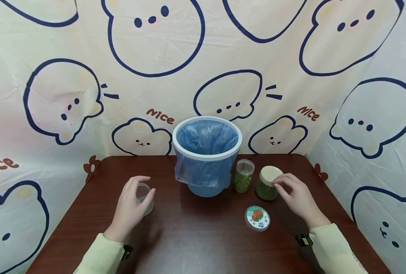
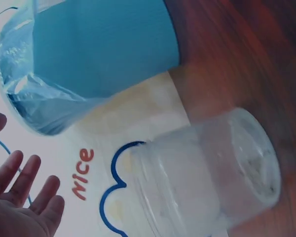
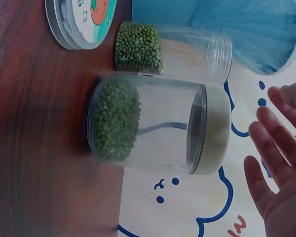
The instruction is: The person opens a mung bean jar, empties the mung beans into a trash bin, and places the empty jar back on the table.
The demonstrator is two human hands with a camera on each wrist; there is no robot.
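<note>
Over an empty clear plastic jar (image 2: pixel 207 173) at the table's left, my left hand (image 1: pixel 131 203) hovers with spread fingers, apart from it in the left wrist view. My right hand (image 1: pixel 297 196) is beside the cream lid (image 1: pixel 270 174) of a wider jar (image 3: pixel 153 128). Its fingers (image 3: pixel 271 143) are loosely bent and hold nothing. Green beans, like mung beans, fill the bottom of that jar. Left of it stands an open slim jar (image 1: pixel 243 177), also part full of green beans. A round lid (image 1: pixel 257 218) with a tomato-like picture lies flat in front of them.
A blue bin (image 1: pixel 205 190) with a white rim and a blue plastic bag liner stands at the back middle of the brown wooden table (image 1: pixel 203 243). A cartoon-printed cloth (image 1: pixel 155 95) hangs close behind the table and along its sides.
</note>
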